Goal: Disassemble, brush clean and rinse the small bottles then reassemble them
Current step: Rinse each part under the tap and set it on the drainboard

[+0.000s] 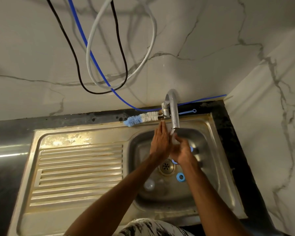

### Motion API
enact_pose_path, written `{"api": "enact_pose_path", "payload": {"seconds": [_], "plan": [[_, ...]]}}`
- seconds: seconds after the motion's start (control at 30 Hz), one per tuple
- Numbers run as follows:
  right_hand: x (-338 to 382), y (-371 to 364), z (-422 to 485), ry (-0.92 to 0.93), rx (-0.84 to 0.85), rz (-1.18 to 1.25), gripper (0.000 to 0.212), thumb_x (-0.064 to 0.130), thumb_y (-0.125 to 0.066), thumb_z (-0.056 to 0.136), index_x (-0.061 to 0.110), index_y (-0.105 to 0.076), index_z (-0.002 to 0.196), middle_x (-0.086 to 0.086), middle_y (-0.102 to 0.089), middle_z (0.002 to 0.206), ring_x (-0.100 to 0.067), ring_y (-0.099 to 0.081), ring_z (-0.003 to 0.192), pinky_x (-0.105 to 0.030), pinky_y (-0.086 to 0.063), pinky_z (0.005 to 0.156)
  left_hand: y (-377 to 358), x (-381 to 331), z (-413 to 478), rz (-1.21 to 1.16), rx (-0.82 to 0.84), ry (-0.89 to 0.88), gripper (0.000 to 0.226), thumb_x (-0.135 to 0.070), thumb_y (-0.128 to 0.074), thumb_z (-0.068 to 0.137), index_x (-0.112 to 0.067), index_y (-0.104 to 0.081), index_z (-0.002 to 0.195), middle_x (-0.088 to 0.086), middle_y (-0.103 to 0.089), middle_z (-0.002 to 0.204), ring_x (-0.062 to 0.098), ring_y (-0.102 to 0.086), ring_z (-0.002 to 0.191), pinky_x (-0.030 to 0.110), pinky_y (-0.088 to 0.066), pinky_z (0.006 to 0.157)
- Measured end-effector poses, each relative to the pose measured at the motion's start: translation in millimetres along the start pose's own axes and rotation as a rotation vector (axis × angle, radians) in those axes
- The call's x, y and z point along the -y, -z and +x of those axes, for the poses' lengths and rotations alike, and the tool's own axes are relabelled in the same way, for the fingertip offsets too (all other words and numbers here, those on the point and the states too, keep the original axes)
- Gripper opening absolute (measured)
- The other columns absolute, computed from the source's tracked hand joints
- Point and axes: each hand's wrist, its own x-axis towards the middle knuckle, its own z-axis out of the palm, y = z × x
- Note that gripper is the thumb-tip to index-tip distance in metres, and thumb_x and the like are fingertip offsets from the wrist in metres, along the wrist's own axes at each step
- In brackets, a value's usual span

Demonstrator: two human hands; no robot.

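Both hands meet over the sink basin point(140, 150), just under the tap spout point(174, 116). My left hand point(160, 140) has straight fingers pointing up, its palm laid against the right hand. My right hand point(181, 149) curls round a small clear bottle point(173, 134), which is mostly hidden between the hands below the spout. A blue ring cap point(180, 177) lies on the basin floor near the drain point(167, 166). Two clear bottle parts point(149, 185) lie at the basin's lower left. Bits of blue point(191, 149) show behind the right hand. The blue-and-white bottle brush point(141, 118) lies along the sink's back rim.
A ribbed steel draining board point(80, 174) lies left of the basin. Black, white and blue hoses point(99, 65) hang down the marble wall above the tap. A marble side wall point(271, 133) closes the right side. A dark counter strip point(228, 130) borders the sink.
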Motion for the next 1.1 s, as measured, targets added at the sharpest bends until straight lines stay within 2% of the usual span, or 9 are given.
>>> {"api": "enact_pose_path", "payload": {"seconds": [0.13,0.23,0.4,0.5,0.57,0.7,0.83,1.0,1.1], "plan": [[-10,3,2,0.026,-0.01,0.091,0.041,0.024,-0.063,0.093,-0.001,-0.063,0.125,-0.019,-0.073,0.103,-0.03,-0.07,0.091,-0.035,-0.053,0.093,6,12,-7,0.113,-0.077,0.03,0.059,-0.038,-0.041,0.108,-0.014,-0.027,0.159,0.008,-0.029,0.165,0.022,-0.034,0.149,0.039,-0.033,0.12],[-16,2,2,0.113,0.039,0.068,0.044,0.024,-0.056,0.098,-0.003,-0.057,0.133,-0.017,-0.072,0.101,-0.027,-0.07,0.087,-0.034,-0.055,0.084,8,14,-2,0.114,-0.208,0.053,0.043,-0.042,-0.052,0.104,-0.018,-0.058,0.138,0.006,-0.067,0.13,0.021,-0.066,0.112,0.038,-0.053,0.098],[-1,11,1,0.295,0.036,-0.223,0.036,0.011,-0.064,0.094,-0.003,-0.061,0.126,-0.022,-0.072,0.115,-0.038,-0.07,0.106,-0.045,-0.06,0.092,18,32,5,-0.079,-0.191,0.158,0.034,-0.046,-0.071,0.091,-0.019,-0.068,0.07,-0.009,-0.061,0.058,0.002,-0.048,0.046,0.023,-0.042,0.048],[8,5,-6,0.422,-0.053,-0.653,0.04,0.012,-0.075,0.087,0.014,-0.06,0.124,-0.007,-0.069,0.117,-0.028,-0.07,0.105,-0.032,-0.062,0.077,22,48,6,-0.113,-0.011,0.177,0.02,-0.031,-0.078,0.088,-0.013,-0.074,0.096,-0.008,-0.069,0.078,0.006,-0.06,0.065,0.026,-0.049,0.06],[6,-1,-13,0.522,-0.107,-1.006,0.048,0.017,-0.078,0.086,0.03,-0.05,0.123,0.013,-0.059,0.108,-0.006,-0.061,0.095,-0.015,-0.054,0.068,19,53,2,-0.045,0.078,0.139,0.05,-0.021,-0.076,0.089,-0.01,-0.054,0.133,-0.003,-0.064,0.114,0.013,-0.063,0.101,0.029,-0.053,0.082],[-3,3,-9,0.725,-0.115,-1.238,0.055,0.033,-0.081,0.084,0.021,-0.051,0.129,0.0,-0.065,0.109,-0.016,-0.065,0.096,-0.034,-0.056,0.084,15,51,-5,0.108,0.193,0.002,0.066,-0.013,-0.059,0.098,-0.016,-0.029,0.157,0.009,-0.039,0.158,0.026,-0.036,0.147,0.042,-0.032,0.119],[1,-1,-13,0.519,-0.127,-0.784,0.033,0.029,-0.075,0.09,0.027,-0.055,0.117,-0.003,-0.067,0.112,-0.022,-0.072,0.093,-0.033,-0.062,0.072,21,58,-3,0.054,0.128,-0.147,0.052,-0.021,-0.054,0.103,-0.017,-0.039,0.153,0.009,-0.05,0.15,0.022,-0.049,0.137,0.043,-0.044,0.113],[12,7,-17,0.227,-0.032,-0.28,0.025,0.022,-0.066,0.096,0.004,-0.065,0.114,-0.023,-0.071,0.113,-0.038,-0.071,0.102,-0.045,-0.06,0.086,37,44,13,-0.141,-0.055,-0.2,0.022,-0.022,-0.045,0.109,-0.01,-0.062,0.106,-0.006,-0.063,0.084,0.005,-0.062,0.074,0.018,-0.049,0.064],[10,13,-10,0.241,-0.03,-0.35,0.036,0.016,-0.07,0.092,0.005,-0.063,0.125,-0.022,-0.07,0.12,-0.04,-0.069,0.109,-0.043,-0.062,0.078,41,33,38,-0.134,-0.076,-0.157,0.028,-0.022,-0.045,0.105,-0.007,-0.058,0.125,0.011,-0.066,0.099,0.019,-0.064,0.089,0.038,-0.055,0.078]]}}
